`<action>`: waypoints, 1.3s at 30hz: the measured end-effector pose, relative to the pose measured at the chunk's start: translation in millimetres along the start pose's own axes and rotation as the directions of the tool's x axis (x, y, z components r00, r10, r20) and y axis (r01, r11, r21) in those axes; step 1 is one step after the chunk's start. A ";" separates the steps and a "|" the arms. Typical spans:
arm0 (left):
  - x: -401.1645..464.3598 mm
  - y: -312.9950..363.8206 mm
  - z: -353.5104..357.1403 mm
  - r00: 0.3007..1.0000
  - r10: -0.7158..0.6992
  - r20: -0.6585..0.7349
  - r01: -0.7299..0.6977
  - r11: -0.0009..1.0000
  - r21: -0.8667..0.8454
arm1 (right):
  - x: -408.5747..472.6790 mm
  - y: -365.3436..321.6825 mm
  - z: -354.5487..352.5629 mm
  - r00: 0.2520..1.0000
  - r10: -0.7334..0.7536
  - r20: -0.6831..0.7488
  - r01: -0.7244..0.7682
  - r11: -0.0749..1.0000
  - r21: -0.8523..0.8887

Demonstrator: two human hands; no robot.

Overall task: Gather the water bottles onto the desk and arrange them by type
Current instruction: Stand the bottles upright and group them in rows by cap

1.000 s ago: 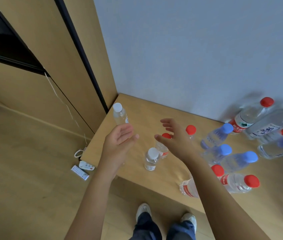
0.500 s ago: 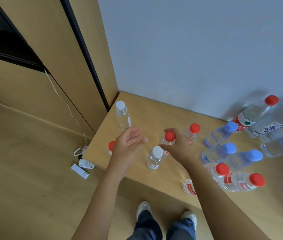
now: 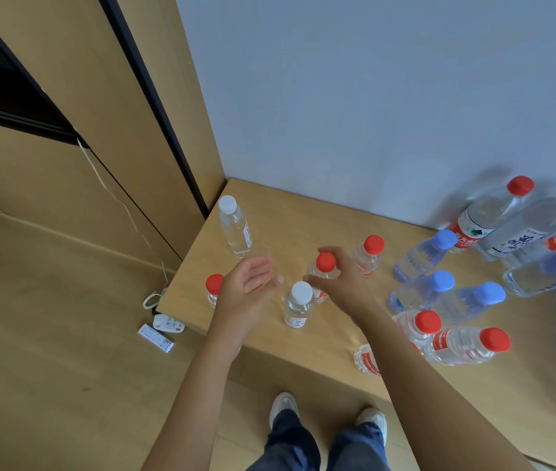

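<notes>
Head view, right hand (image 3: 344, 283) now gripping red-capped bottle (image 3: 323, 268)

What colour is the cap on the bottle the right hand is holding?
Red cap, seen from the head view.

The desk (image 3: 303, 348) is showing a plain light wood tone. Near its left edge, a clear bottle (image 3: 234, 226) is wearing a white cap, as is another (image 3: 298, 304) by the front edge. Small clear bottles (image 3: 368, 254) are carrying red caps and red-and-white labels. Toward the right edge, blue-tinted bottles (image 3: 421, 254) are showing pale blue caps.
</notes>
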State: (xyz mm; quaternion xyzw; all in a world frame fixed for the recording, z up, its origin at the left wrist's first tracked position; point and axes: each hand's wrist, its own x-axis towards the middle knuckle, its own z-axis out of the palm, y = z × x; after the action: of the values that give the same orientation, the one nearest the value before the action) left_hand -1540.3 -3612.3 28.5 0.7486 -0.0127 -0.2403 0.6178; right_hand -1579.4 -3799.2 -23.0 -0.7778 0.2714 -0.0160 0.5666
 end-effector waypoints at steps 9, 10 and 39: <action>-5.1 6.3 -4.9 0.997 0.067 -0.029 -0.067 0.997 -0.023 | -9.0 -42.4 -18.2 0.988 -0.157 -0.002 0.157 0.988 0.012; -5.8 6.7 -5.7 0.997 0.072 -0.035 -0.073 0.997 -0.025 | -11.3 -47.0 -18.6 0.984 -0.177 0.000 0.177 0.984 -0.003; -17.5 -29.2 -12.2 0.987 -0.006 0.162 -0.010 0.995 0.102 | -53.6 -27.1 12.6 0.985 -0.170 0.028 0.166 0.981 0.104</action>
State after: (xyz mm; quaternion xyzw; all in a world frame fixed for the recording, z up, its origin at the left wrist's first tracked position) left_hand -1559.3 -3588.6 8.9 0.7572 -0.0760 -0.2989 0.5758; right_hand -1610.0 -3758.9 11.7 -0.7684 0.1930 -0.0634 0.6069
